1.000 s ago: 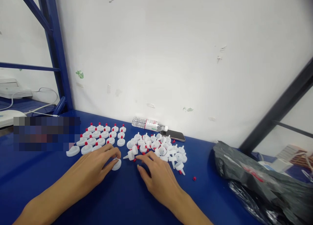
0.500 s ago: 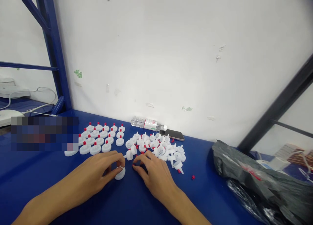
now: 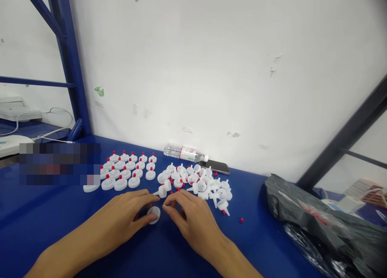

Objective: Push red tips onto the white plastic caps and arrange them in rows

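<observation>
Between the thumb and fingers of my left hand [image 3: 136,213] is a white spout cap [image 3: 155,215], held low over the blue table and tipped so its round face shows. My right hand [image 3: 193,213] is just to the right, apart from it, thumb and forefinger pinched together. A small red cap showed at those fingertips a moment ago; now the fingers hide it. Beyond my hands lies a loose pile of white spout caps [image 3: 202,186] with red caps among them. Further left, several white spout caps topped with red [image 3: 120,184] stand upright in rows.
A clear plastic bottle [image 3: 188,153] and a phone [image 3: 215,166] lie by the wall behind the pile. One red cap [image 3: 241,220] sits alone to the right. A grey plastic bag [image 3: 320,225] covers the right side of the blue table [image 3: 254,245].
The spout cap in my left hand has turned from standing upright to showing its round face. My right fingertips have closed over the red spot seen before. The view has shifted slightly.
</observation>
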{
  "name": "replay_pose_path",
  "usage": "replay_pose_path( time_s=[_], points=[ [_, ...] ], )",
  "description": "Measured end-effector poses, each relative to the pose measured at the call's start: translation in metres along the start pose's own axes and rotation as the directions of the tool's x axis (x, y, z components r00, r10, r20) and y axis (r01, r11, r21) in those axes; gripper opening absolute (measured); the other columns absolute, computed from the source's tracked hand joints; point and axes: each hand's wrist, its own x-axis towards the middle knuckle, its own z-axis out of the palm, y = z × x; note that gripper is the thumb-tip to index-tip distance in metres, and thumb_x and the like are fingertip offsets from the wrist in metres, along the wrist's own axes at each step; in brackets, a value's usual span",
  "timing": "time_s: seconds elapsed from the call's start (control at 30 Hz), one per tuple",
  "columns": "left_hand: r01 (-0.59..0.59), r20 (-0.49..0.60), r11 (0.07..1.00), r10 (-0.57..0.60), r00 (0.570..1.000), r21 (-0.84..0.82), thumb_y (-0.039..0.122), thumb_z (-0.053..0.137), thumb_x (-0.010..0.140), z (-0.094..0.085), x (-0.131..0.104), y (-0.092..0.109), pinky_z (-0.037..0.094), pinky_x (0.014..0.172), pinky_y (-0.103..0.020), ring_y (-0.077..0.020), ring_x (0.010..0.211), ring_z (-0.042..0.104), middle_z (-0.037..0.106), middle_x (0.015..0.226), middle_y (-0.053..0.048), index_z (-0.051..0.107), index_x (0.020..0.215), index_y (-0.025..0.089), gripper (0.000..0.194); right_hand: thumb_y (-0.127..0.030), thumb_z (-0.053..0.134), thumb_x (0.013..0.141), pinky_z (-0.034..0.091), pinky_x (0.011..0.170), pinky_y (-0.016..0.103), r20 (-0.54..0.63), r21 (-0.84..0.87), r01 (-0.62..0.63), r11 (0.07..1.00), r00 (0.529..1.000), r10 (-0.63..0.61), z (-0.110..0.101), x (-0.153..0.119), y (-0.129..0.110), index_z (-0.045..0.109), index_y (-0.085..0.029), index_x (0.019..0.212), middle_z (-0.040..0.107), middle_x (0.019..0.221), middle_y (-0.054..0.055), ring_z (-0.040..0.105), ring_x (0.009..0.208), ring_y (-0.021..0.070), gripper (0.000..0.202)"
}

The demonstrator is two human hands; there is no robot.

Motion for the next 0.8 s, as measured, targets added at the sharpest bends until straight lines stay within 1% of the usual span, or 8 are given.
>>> replay_pose_path(
  time_s=[0.13,0.23,0.33,0.5,0.53,0.6,0.7,0.8],
  points=[
    [-0.036,0.033,0.999,0.038,0.999,-0.04,0.038,0.066,0.101,0.004,-0.002,0.01,0.047,0.073,-0.03,-0.02,0.079,0.069,0.075,0.1,-0.001,0.076,0.117,0.033,0.02,-0.025,0.067,0.106,0.049,0.075,0.026,0.018,0.002,0.023,1.0,1.0,-0.023,0.001,-0.002,-0.002,0.072,-0.027,0.111,0.077,0.105,-0.003,0.074,0.088,0.0158,0.007],
    [-0.056,0.051,0.996,0.06,0.997,-0.066,0.035,0.065,0.102,0.006,-0.003,0.014,0.048,0.078,-0.03,-0.0208,0.084,0.07,0.075,0.102,0.0,0.074,0.116,0.032,0.016,-0.024,0.066,0.107,0.05,0.076,0.026,0.022,-0.004,0.043,0.999,0.999,-0.043,0.003,-0.003,0.0,0.072,-0.027,0.111,0.077,0.107,-0.003,0.076,0.092,0.0169,0.008],
    [-0.063,0.059,0.995,0.067,0.996,-0.075,0.033,0.065,0.103,0.008,-0.003,0.014,0.048,0.084,-0.031,-0.022,0.093,0.071,0.075,0.11,-0.001,0.072,0.12,0.032,0.019,-0.024,0.065,0.107,0.05,0.076,0.026,0.019,-0.006,0.069,0.998,0.997,-0.069,0.004,-0.003,0.0,0.072,-0.028,0.11,0.078,0.109,-0.003,0.076,0.093,0.017,0.008],
    [-0.074,0.052,0.995,0.078,0.996,-0.071,0.031,0.065,0.103,0.009,-0.002,0.014,0.051,0.093,-0.034,-0.0241,0.101,0.073,0.077,0.113,-0.002,0.073,0.113,0.029,0.013,-0.027,0.064,0.108,0.05,0.071,0.025,0.017,-0.068,0.073,0.995,0.997,-0.072,0.004,-0.003,-0.005,0.074,-0.028,0.111,0.077,0.107,-0.002,0.077,0.089,0.0173,0.01],
    [-0.074,0.046,0.995,0.078,0.996,-0.073,0.031,0.066,0.102,0.01,-0.002,0.014,0.051,0.095,-0.034,-0.0245,0.104,0.073,0.078,0.116,-0.002,0.073,0.117,0.03,0.016,-0.027,0.064,0.108,0.05,0.07,0.025,0.021,-0.079,0.074,0.994,0.997,-0.072,0.004,-0.003,-0.005,0.075,-0.028,0.111,0.077,0.107,-0.002,0.077,0.088,0.0173,0.011],
    [-0.065,0.037,0.995,0.068,0.997,-0.072,0.03,0.069,0.1,0.01,-0.003,0.014,0.052,0.096,-0.035,-0.0251,0.106,0.074,0.078,0.124,-0.002,0.071,0.131,0.033,0.031,-0.028,0.062,0.109,0.051,0.071,0.025,0.028,-0.083,0.069,0.994,0.997,-0.067,0.005,-0.003,-0.006,0.076,-0.028,0.111,0.078,0.107,-0.001,0.077,0.089,0.0173,0.014],
    [-0.04,0.038,0.998,0.042,0.998,-0.057,0.031,0.071,0.098,0.011,-0.003,0.012,0.056,0.086,-0.034,-0.0232,0.091,0.076,0.078,0.129,-0.002,0.063,0.147,0.038,0.05,-0.028,0.061,0.109,0.053,0.074,0.024,0.022,-0.043,0.059,0.997,0.998,-0.058,0.007,-0.002,-0.004,0.076,-0.028,0.112,0.078,0.107,-0.001,0.078,0.092,0.0168,0.015],
    [-0.054,-0.002,0.998,0.054,0.999,-0.034,0.033,0.072,0.097,0.008,-0.005,0.008,0.057,0.077,-0.031,-0.0203,0.079,0.074,0.079,0.127,-0.001,0.059,0.152,0.039,0.057,-0.028,0.063,0.109,0.054,0.076,0.024,0.015,-0.024,0.054,0.998,0.998,-0.053,0.009,-0.002,-0.003,0.077,-0.028,0.111,0.078,0.106,-0.001,0.077,0.091,0.0168,0.014]
  ],
)
